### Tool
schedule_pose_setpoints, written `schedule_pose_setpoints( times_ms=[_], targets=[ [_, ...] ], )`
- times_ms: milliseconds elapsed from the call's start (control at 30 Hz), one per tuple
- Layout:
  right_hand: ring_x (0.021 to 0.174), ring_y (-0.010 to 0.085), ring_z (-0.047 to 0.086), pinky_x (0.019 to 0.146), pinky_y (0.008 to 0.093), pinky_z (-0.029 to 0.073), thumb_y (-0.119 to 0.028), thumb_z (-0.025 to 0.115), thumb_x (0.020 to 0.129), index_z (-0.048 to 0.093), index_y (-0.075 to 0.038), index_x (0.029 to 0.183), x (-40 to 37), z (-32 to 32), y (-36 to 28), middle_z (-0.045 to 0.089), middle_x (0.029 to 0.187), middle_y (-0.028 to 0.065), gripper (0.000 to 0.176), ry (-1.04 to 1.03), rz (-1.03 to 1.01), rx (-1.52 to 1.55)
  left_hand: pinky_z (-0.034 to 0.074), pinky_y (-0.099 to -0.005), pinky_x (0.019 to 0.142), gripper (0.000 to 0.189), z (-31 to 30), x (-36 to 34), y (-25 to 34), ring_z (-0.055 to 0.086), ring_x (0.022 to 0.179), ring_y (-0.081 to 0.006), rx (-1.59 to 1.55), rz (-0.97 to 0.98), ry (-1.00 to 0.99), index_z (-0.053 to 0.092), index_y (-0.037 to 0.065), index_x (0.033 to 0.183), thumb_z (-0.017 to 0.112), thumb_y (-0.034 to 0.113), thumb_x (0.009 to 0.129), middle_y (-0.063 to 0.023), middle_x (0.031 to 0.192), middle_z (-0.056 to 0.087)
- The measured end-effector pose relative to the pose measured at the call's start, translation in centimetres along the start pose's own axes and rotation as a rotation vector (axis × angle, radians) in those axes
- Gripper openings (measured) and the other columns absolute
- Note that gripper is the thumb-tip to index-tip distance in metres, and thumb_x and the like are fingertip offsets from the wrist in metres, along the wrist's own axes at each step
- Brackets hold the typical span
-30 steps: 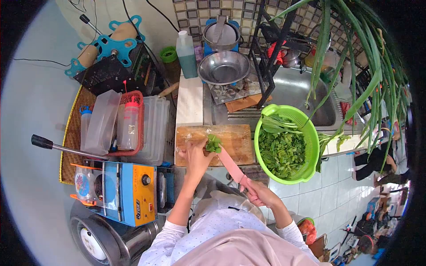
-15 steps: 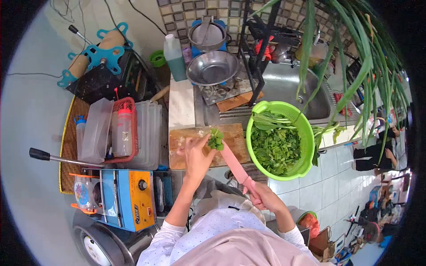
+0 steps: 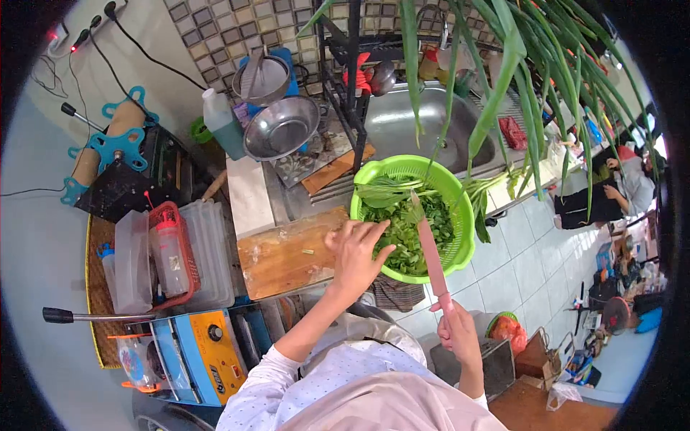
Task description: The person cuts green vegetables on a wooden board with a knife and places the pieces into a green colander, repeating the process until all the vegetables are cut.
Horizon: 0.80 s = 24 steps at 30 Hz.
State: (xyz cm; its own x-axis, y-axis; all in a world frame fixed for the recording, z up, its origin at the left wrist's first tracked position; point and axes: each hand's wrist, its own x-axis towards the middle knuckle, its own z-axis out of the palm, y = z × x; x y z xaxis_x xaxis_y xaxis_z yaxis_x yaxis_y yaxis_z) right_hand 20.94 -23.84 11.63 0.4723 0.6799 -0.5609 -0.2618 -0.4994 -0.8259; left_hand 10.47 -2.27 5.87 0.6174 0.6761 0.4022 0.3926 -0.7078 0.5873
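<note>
We see the left hand (image 3: 358, 260) with its fingers spread, gripping nothing visible, at the left rim of the green basket (image 3: 467, 241). The right hand (image 3: 460, 334) is wrapped around the handle of the pink knife (image 3: 432, 258), whose blade reaches over the chopped greens (image 3: 407, 246) inside. Left of the basket, we see the cutting board (image 3: 280, 262).

pink knife (image 3: 431, 258), chopped greens (image 3: 405, 228) in basket (image 3: 468, 230)

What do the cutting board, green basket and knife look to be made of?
Cutting board: apparently wood, worn and dull; brown, patchy surface. Green basket: likely plastic, slightly shiny; bright, even colour, perforated wall. Knife: perhaps coated metal; its pink blade hides the core.
</note>
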Motion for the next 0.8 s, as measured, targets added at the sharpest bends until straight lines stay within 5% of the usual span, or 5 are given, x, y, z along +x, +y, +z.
schedule_pose_setpoints(
  times_ms=[233,433,667,733,800],
  targets=[
    [0.047,0.0086,0.039,0.046,0.0271,0.033,-0.035,0.051,0.096,0.062,0.0,0.102,1.0,0.0,1.4,0.045,0.054,0.0033,0.037,0.205,-0.375,-0.459,0.031,-0.0466,0.088,0.028,-3.1,-1.1,-2.7,0.054,0.102,-0.0214,0.011,-0.11,0.063,0.069,0.018,0.103,0.07,0.033,0.08,-0.002,0.102,0.064],
    [0.046,0.0237,0.05,0.048,0.0341,0.039,-0.027,0.061,0.089,0.063,-0.002,0.106,-0.5,-0.1,0.1,0.05,0.056,0.0155,0.03,0.273,-0.315,-0.553,0.026,-0.0489,0.092,0.027,-4.6,-4.5,-7.3,0.053,0.101,-0.0242,0.36,-0.241,0.164,0.069,0.013,0.101,0.07,0.03,0.08,-0.0034,0.1,0.062],
    [0.044,0.0217,0.05,0.047,0.0329,0.039,-0.024,0.065,0.085,0.064,-0.001,0.104,-1.0,-0.6,1.5,0.051,0.055,0.0144,0.03,0.314,-0.34,-0.548,0.026,-0.0458,0.088,0.019,-4.4,-6.2,-8.7,0.054,0.094,-0.0238,0.335,-0.268,0.085,0.069,0.013,0.092,0.072,0.024,0.077,-0.0036,0.093,0.062],
    [0.046,0.0083,0.036,0.045,0.0269,0.029,-0.025,0.063,0.088,0.064,0.001,0.104,-1.1,-0.5,1.6,0.042,0.052,0.0048,0.031,0.316,-0.368,-0.481,0.026,-0.0446,0.086,0.013,-4.6,-6.1,-8.8,0.055,0.091,-0.0231,0.307,-0.251,-0.008,0.069,0.013,0.084,0.072,0.024,0.077,-0.0027,0.087,0.062],
    [0.046,0.0091,0.04,0.045,0.0275,0.032,-0.024,0.064,0.087,0.064,0.001,0.103,-0.9,-0.7,2.1,0.045,0.052,0.0063,0.03,0.319,-0.354,-0.466,0.027,-0.0444,0.086,0.013,-4.5,-5.9,-8.7,0.056,0.091,-0.0225,0.287,-0.269,0.01,0.069,0.013,0.082,0.073,0.025,0.077,-0.0019,0.086,0.063]
  ],
)
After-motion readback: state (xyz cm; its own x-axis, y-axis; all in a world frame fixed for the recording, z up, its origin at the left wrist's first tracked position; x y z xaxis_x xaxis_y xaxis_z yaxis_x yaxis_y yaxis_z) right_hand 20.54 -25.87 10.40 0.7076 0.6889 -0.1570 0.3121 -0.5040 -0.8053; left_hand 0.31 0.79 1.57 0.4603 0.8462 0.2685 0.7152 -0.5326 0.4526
